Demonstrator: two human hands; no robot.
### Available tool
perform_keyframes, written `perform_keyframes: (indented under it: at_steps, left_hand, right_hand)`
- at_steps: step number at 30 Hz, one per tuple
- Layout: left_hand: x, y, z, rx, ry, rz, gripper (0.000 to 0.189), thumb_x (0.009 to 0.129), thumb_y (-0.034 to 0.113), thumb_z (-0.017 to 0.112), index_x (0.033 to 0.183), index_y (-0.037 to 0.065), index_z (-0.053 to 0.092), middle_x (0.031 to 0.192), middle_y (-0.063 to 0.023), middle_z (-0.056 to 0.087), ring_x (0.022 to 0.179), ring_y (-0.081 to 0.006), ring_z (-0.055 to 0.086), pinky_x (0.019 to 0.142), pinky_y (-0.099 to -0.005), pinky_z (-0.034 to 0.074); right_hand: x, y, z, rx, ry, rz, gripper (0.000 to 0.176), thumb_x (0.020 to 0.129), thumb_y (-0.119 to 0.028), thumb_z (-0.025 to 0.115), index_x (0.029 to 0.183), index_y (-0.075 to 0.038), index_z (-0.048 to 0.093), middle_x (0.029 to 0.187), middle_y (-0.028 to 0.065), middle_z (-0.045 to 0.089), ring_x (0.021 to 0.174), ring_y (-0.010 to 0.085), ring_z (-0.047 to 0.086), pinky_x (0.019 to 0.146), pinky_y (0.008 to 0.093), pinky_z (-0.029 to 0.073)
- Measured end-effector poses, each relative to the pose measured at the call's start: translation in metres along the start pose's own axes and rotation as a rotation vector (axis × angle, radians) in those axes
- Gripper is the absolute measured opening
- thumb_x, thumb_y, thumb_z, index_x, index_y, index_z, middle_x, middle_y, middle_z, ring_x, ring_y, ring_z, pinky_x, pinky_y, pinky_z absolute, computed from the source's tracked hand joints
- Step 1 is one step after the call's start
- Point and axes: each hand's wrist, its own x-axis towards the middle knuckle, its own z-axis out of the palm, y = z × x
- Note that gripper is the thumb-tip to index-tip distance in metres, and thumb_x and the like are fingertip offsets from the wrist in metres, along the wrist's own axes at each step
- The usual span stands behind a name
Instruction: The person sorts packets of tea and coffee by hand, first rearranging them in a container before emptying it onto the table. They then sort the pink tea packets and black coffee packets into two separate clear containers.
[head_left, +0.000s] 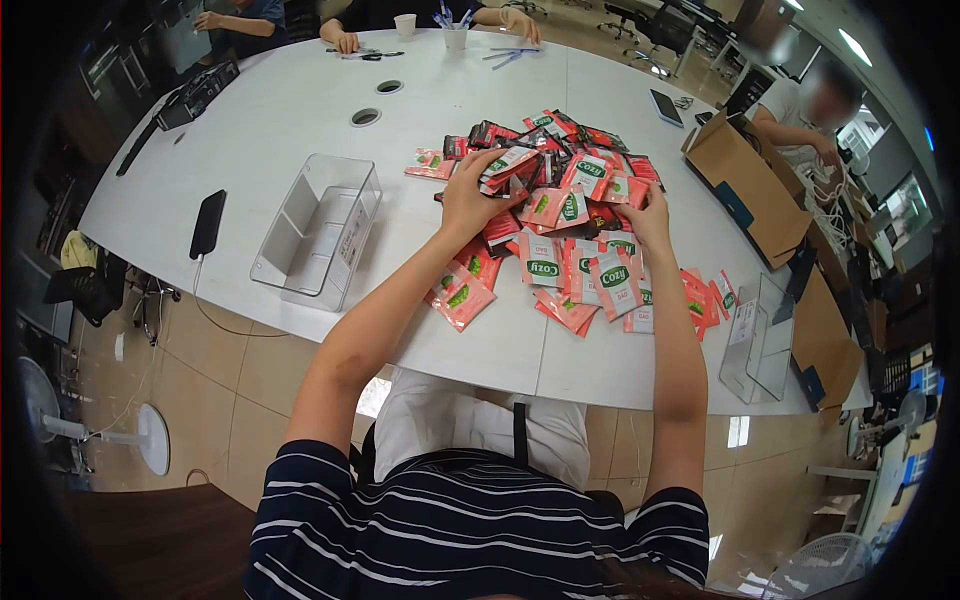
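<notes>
A heap of pink-red and dark "Cozy" sachets point(588, 174) is spread on the white table in front of me. My left hand point(472, 196) is at the heap's left side, its fingers curled round a few sachets point(512, 163). At the right side of the heap, my right hand point(650, 216) has its thumb and fingers closed on a pink sachet point(624, 190). Nearer to me, more sachets point(614, 282) lie loose and overlapping. To the left of the heap stands a clear plastic bin point(318, 235) with nothing visible inside.
A second clear bin point(757, 340) stands at the right edge beside open cardboard boxes point(750, 190). On the left lies a phone point(207, 224) with a cable. A cup of pens point(455, 38) and scissors point(370, 54) are at the far side, where other people sit.
</notes>
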Motion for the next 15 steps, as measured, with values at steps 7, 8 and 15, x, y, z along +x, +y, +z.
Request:
perform_keyframes:
  at_steps: [7, 8, 15]
  left_hand:
    - [0.0, -0.005, -0.006, 0.191, 0.081, -0.114, 0.066, 0.06, 0.035, 0.086, 0.118, 0.013, 0.065, 0.126, -0.0164, 0.055, 0.114, -0.0315, 0.054, 0.096, -0.04, 0.045]
    - [0.001, -0.013, -0.006, 0.267, 0.065, -0.123, 0.067, 0.061, 0.037, 0.085, 0.119, 0.014, 0.064, 0.129, -0.0178, 0.053, 0.117, -0.0333, 0.052, 0.098, -0.0419, 0.044]
    - [0.004, 0.026, -0.015, 0.391, -0.148, 0.014, 0.081, 0.061, 0.049, 0.083, 0.13, 0.017, 0.055, 0.143, -0.0216, 0.038, 0.135, -0.04, 0.031, 0.107, -0.057, 0.025]
  right_hand:
    - [0.004, -0.018, -0.043, -0.042, 0.039, -0.049, 0.055, 0.07, 0.003, 0.072, 0.121, -0.006, 0.055, 0.107, 0.0106, 0.065, 0.095, 0.0183, 0.063, 0.083, 0.0307, 0.05]
    - [0.002, -0.025, -0.056, -0.055, 0.041, -0.036, 0.055, 0.07, 0.003, 0.072, 0.122, -0.006, 0.054, 0.107, 0.0105, 0.064, 0.096, 0.0183, 0.063, 0.083, 0.0306, 0.05]
    - [-0.055, -0.051, -0.124, -0.555, -0.229, -0.001, 0.085, 0.073, -0.03, 0.078, 0.144, -0.009, 0.036, 0.144, 0.0205, 0.041, 0.13, 0.0312, 0.043, 0.101, 0.0394, 0.042]
